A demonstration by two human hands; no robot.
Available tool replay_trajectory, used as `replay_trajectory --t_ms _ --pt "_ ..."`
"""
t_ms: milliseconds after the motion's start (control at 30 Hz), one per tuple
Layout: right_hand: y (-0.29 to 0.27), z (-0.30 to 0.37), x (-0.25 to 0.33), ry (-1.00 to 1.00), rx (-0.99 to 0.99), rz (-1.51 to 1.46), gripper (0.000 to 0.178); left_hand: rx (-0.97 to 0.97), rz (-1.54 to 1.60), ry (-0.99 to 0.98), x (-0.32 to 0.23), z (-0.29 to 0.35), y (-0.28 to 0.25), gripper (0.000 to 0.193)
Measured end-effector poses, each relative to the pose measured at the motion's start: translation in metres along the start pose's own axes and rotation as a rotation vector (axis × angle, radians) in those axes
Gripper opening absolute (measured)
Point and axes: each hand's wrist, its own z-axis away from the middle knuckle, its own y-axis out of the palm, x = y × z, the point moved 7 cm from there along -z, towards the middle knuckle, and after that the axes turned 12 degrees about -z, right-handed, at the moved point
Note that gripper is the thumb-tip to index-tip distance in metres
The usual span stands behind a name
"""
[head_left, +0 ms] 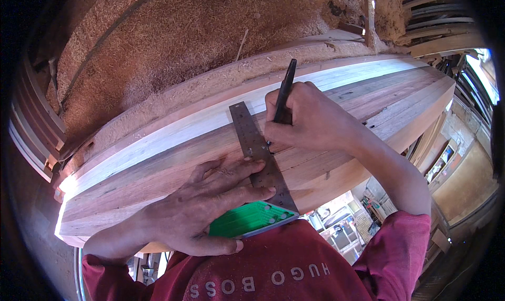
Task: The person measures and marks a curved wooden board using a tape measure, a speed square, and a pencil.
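A try square with a dark steel blade (pixel 245 127) and a green handle (pixel 247 220) lies across the wooden planks (pixel 152 188), its handle against the near edge. My left hand (pixel 192 217) grips it, with fingertips pressed on the blade and the thumb below the handle. In my right hand (pixel 313 117) is a black marker pen (pixel 286 85), held tilted with its lower end down beside the blade's right edge. Part of the pen is hidden by my fingers. The planks lie side by side, reddish brown with a sunlit pale strip along the far side.
Wood shavings (pixel 184 43) cover the ground beyond the planks. Stacked wood strips (pixel 37 122) stand at the left, and more long strips (pixel 439 22) lie at the far right. Below the near edge, a tray of small items (pixel 336 227) shows at the lower right.
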Motion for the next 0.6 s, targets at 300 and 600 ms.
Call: replay_trajectory --t_ms 300,600 --pt "-0.001 0.003 0.006 -0.072 0.014 -0.015 0.022 -0.008 -0.001 0.0 0.001 0.0 0.001 0.085" --pt "0.001 0.004 0.008 -0.067 0.031 -0.024 0.021 -0.006 -0.005 -0.007 -0.001 0.0 0.0 0.086"
